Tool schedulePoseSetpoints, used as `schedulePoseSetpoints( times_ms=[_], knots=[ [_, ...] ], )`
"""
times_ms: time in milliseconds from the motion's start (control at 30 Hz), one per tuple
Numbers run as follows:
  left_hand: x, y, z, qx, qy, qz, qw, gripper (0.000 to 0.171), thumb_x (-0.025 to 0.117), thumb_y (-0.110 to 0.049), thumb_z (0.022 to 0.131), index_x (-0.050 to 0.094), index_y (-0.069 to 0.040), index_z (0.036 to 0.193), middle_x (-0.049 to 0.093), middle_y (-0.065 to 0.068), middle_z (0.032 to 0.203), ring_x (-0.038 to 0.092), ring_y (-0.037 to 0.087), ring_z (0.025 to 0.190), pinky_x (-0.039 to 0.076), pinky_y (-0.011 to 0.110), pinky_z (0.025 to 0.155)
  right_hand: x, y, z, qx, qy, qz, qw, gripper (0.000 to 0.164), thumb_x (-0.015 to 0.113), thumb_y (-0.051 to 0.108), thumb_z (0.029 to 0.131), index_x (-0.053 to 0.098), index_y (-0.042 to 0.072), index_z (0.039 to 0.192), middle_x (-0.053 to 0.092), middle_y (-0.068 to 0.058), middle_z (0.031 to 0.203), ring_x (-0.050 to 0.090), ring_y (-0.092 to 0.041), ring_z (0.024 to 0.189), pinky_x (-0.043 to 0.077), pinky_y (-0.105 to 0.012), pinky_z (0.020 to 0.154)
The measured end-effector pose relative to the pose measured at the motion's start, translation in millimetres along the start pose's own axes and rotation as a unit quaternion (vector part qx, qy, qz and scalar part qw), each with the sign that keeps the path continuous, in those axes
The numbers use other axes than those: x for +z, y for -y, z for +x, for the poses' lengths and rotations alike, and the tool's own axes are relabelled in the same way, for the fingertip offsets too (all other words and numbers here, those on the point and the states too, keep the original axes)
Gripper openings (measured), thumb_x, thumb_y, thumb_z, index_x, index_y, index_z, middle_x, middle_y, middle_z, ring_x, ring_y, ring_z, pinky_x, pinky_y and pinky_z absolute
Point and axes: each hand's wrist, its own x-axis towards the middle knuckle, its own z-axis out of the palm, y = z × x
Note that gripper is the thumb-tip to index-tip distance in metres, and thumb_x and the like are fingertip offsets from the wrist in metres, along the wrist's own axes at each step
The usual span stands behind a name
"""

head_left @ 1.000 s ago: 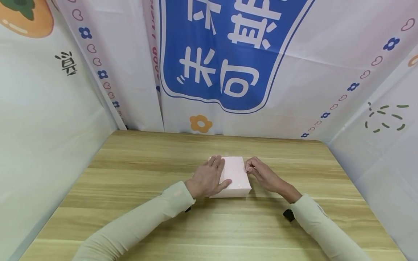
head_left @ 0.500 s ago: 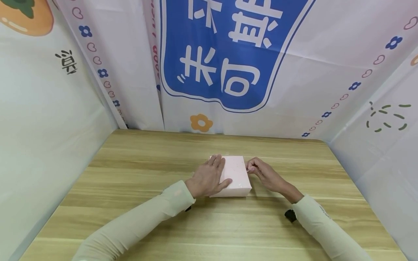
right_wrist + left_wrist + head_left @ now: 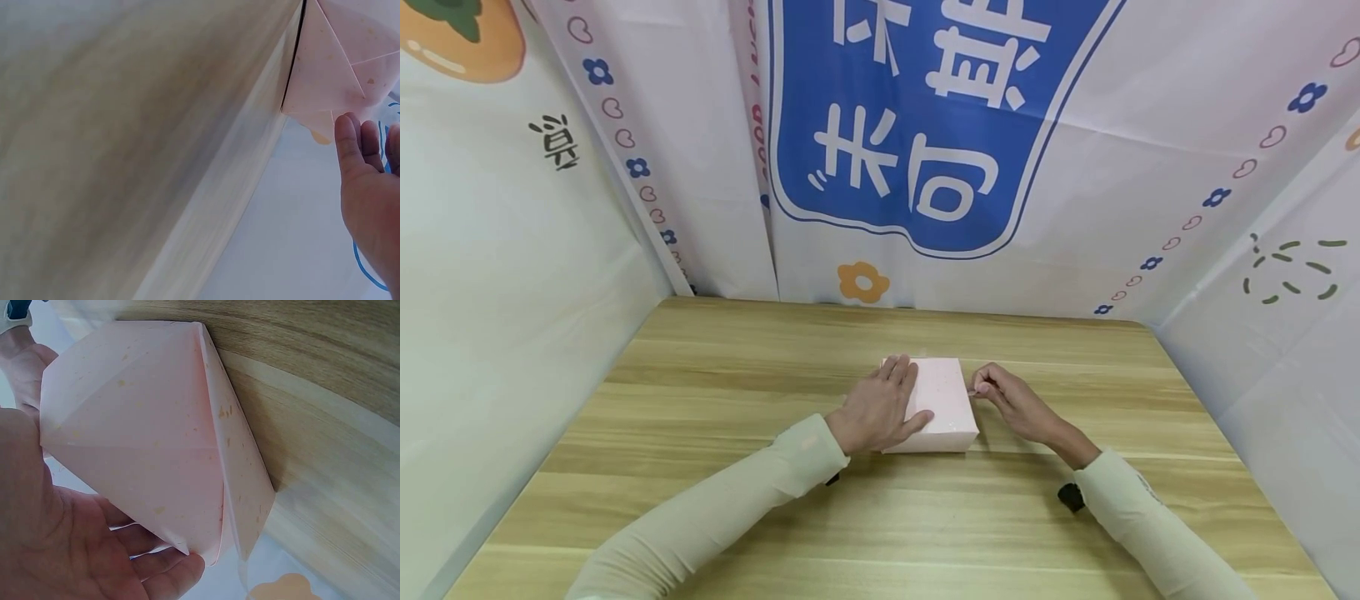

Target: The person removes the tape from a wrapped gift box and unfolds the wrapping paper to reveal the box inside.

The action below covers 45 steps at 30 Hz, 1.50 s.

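Note:
A box wrapped in pale pink, gold-flecked paper (image 3: 942,392) lies on the wooden table. My left hand (image 3: 880,404) rests flat across its left part, fingers straight and thumb spread. The left wrist view shows the wrapped box's end with triangular paper folds (image 3: 137,412) and one flap (image 3: 240,456) standing a little off. At the right side, my right hand (image 3: 1007,402) has its fingers curled, thumb and forefinger pinching a small thin strip (image 3: 973,392) by the box; its kind is too small to tell. In the right wrist view, folded paper (image 3: 331,62) covers that end.
The wood-grain table (image 3: 737,500) spreads around the box. A printed white cloth (image 3: 715,167) with a blue panel (image 3: 910,208) hangs behind it, and white cloths stand at both sides. A dark strap (image 3: 1070,497) shows under the right cuff.
My right hand has drawn slightly to the right, away from the box's side, and the thin strip at its fingertips shows more. The left hand and the box have stayed in place.

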Motion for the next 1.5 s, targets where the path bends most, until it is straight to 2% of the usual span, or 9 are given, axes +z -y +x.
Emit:
schedulePoseSetpoints(
  times_ms=[300, 700, 833, 900, 1100, 1200, 1367, 1433, 1500],
  knots=[
    [-1.5, -0.3, -1.0, 0.001, -0.006, -0.006, 1.0000, 0.081, 0.028, -0.061, 0.101, 0.034, 0.004, 0.150, 0.036, 0.023, 0.155, 0.040, 0.034, 0.142, 0.034, 0.039, 0.117, -1.4, -1.2, -2.9, 0.002, -0.002, -0.002, 1.000, 0.017, 0.036, 0.006, 0.105, 0.050, -0.004, 0.103, 0.058, -0.024, 0.107, 0.063, -0.035, 0.107, 0.053, -0.046, 0.094],
    [-1.3, -0.8, -1.4, 0.003, -0.004, -0.014, 0.9999, 0.081, 0.029, -0.060, 0.102, 0.033, 0.005, 0.150, 0.035, 0.023, 0.155, 0.038, 0.035, 0.143, 0.034, 0.040, 0.117, -5.8, -2.2, -6.8, 0.012, -0.004, -0.004, 1.000, 0.018, 0.036, 0.006, 0.106, 0.050, -0.005, 0.104, 0.058, -0.019, 0.106, 0.063, -0.033, 0.105, 0.053, -0.045, 0.094],
    [-0.5, -0.6, -1.3, 0.003, -0.006, -0.014, 0.9999, 0.081, 0.029, -0.060, 0.102, 0.033, 0.005, 0.150, 0.036, 0.023, 0.155, 0.039, 0.035, 0.143, 0.035, 0.040, 0.117, -10.2, -5.2, -9.5, 0.007, -0.009, -0.049, 0.999, 0.016, 0.038, 0.005, 0.105, 0.051, -0.004, 0.104, 0.060, -0.017, 0.108, 0.062, -0.030, 0.103, 0.055, -0.037, 0.094],
    [-0.5, -0.4, -1.4, 0.002, -0.006, -0.015, 0.9999, 0.081, 0.029, -0.060, 0.102, 0.033, 0.005, 0.150, 0.036, 0.023, 0.155, 0.039, 0.035, 0.143, 0.034, 0.040, 0.117, -12.0, -0.3, -11.5, 0.010, -0.023, -0.082, 0.996, 0.016, 0.040, 0.005, 0.105, 0.053, -0.003, 0.107, 0.062, -0.017, 0.110, 0.062, -0.027, 0.103, 0.055, -0.028, 0.092],
    [0.7, 0.9, -3.1, -0.003, 0.004, -0.047, 0.9989, 0.079, 0.030, -0.058, 0.102, 0.030, 0.004, 0.152, 0.031, 0.023, 0.158, 0.033, 0.034, 0.146, 0.031, 0.042, 0.119, -10.1, 9.7, -12.7, 0.012, -0.117, -0.130, 0.984, 0.027, 0.052, 0.007, 0.101, 0.053, -0.003, 0.126, 0.061, -0.018, 0.114, 0.062, -0.026, 0.107, 0.055, -0.033, 0.094],
    [1.7, -0.1, -4.7, -0.014, 0.009, -0.074, 0.9971, 0.078, 0.029, -0.058, 0.103, 0.026, 0.001, 0.154, 0.025, 0.027, 0.159, 0.029, 0.039, 0.147, 0.032, 0.046, 0.118, -0.1, 20.9, -9.5, 0.017, -0.151, -0.112, 0.982, 0.034, 0.052, 0.007, 0.101, 0.049, -0.004, 0.134, 0.061, -0.018, 0.116, 0.061, -0.030, 0.110, 0.054, -0.037, 0.095],
    [7.6, -3.4, -7.8, -0.041, -0.031, -0.124, 0.9910, 0.076, 0.034, -0.057, 0.102, 0.029, -0.001, 0.154, 0.035, 0.029, 0.148, 0.041, 0.040, 0.131, 0.041, 0.045, 0.107, 24.6, 47.7, -6.0, 0.116, -0.092, 0.006, 0.989, 0.053, 0.042, 0.024, 0.107, 0.028, -0.002, 0.151, 0.045, -0.022, 0.145, 0.044, -0.038, 0.135, 0.039, -0.051, 0.112],
    [11.9, -5.5, -8.5, -0.055, -0.053, -0.169, 0.9827, 0.077, 0.039, -0.055, 0.102, 0.029, 0.003, 0.152, 0.037, 0.029, 0.144, 0.042, 0.040, 0.128, 0.040, 0.047, 0.106, 31.2, 50.7, -6.6, 0.164, -0.070, 0.071, 0.981, 0.060, 0.036, 0.031, 0.108, 0.016, 0.000, 0.155, 0.031, -0.022, 0.155, 0.031, -0.039, 0.145, 0.030, -0.055, 0.117],
    [16.6, -8.5, -9.7, -0.077, -0.064, -0.234, 0.9671, 0.080, 0.044, -0.051, 0.101, 0.026, 0.008, 0.151, 0.033, 0.031, 0.147, 0.038, 0.044, 0.133, 0.036, 0.052, 0.109, 35.1, 49.5, -8.1, 0.196, -0.059, 0.142, 0.968, 0.062, 0.030, 0.034, 0.109, 0.007, 0.000, 0.156, 0.019, -0.021, 0.161, 0.019, -0.039, 0.150, 0.021, -0.055, 0.121]
  ],
)
